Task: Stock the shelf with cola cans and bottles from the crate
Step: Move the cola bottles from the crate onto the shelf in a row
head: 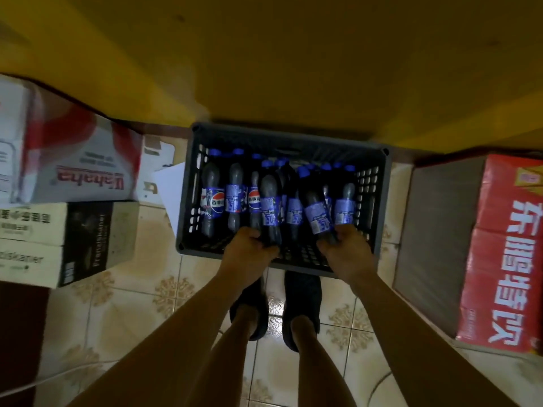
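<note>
A dark grey slatted crate [379, 183] sits on the tiled floor in front of my feet. Several cola bottles with blue caps and blue labels lie inside it, caps pointing away from me. My left hand [249, 254] grips the base of one bottle [270, 207] near the crate's middle. My right hand [346, 251] grips the base of another bottle [316, 212], which tilts to the left. Both bottles are raised a little over the others. A yellow shelf surface [293, 69] spans the top of the view.
White and red cartons [73, 160] and flat dark boxes [64, 239] are stacked on the left. A red carton [505, 254] with a grey side stands on the right. My two dark shoes [302, 304] stand on patterned tiles just behind the crate.
</note>
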A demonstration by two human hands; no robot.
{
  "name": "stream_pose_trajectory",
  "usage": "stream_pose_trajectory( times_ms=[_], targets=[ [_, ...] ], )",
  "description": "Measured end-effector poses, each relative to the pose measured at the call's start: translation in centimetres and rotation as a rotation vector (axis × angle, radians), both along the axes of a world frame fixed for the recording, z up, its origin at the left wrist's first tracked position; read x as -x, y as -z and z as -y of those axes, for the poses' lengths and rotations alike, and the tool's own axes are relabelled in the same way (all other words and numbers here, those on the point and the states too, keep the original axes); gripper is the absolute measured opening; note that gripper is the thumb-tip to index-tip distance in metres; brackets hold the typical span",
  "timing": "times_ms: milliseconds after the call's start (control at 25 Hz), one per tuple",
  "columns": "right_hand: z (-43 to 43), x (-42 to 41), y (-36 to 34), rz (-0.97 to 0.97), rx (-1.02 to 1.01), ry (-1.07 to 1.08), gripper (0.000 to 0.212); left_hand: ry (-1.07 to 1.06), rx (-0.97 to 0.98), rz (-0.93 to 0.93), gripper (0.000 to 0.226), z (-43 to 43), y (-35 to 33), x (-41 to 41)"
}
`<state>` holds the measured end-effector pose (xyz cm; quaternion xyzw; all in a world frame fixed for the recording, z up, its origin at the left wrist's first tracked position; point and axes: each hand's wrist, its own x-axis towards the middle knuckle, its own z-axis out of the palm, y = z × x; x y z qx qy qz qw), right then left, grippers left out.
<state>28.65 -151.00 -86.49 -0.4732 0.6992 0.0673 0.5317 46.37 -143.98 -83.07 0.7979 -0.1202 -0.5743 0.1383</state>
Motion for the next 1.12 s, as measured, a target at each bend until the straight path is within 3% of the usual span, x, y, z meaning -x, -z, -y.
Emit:
stream_pose_trajectory(
  times_ms=[240, 320, 480, 600, 720, 840, 1000, 1120],
  targets=[
    [0.4, -0.8, 9.0, -0.215, 0.109, -0.094, 0.057, -0.084, 0.047, 0.026, 0.039, 2.4, 11.2, -0.9],
    [0.7, -0.9, 10.7, -0.309, 0.135, -0.154, 0.066, -0.119, 0.038, 0.078, 0.052, 2.6, 13.7, -0.1],
    [1.1, -1.6, 12.6, -0.365, 0.112, -0.211, 0.086, -0.051, -0.018, 0.237, 0.100, 2.9, 17.5, 2.2],
    [0.8, -1.9, 13.9, -0.371, 0.054, -0.190, 0.094, 0.049, -0.066, 0.376, 0.107, 3.8, 18.4, 2.8],
    [0.5, -1.3, 14.5, -0.297, 0.063, -0.071, 0.089, 0.072, -0.068, 0.370, 0.106, 3.9, 19.4, 2.0],
    [1.0, -0.9, 13.9, -0.087, 0.001, 0.148, 0.075, -0.006, -0.038, 0.198, 0.099, 3.3, 19.0, 0.7],
    [1.8, -0.6, 11.0, 0.236, -0.300, 0.574, 0.075, -0.277, -0.024, -0.281, 0.034, 3.9, 13.7, -0.6],
    [1.5, -0.3, 6.3, 0.372, -0.326, 0.628, 0.041, -0.432, -0.005, -0.511, 0.026, 4.1, 7.6, -1.1]
  ],
)
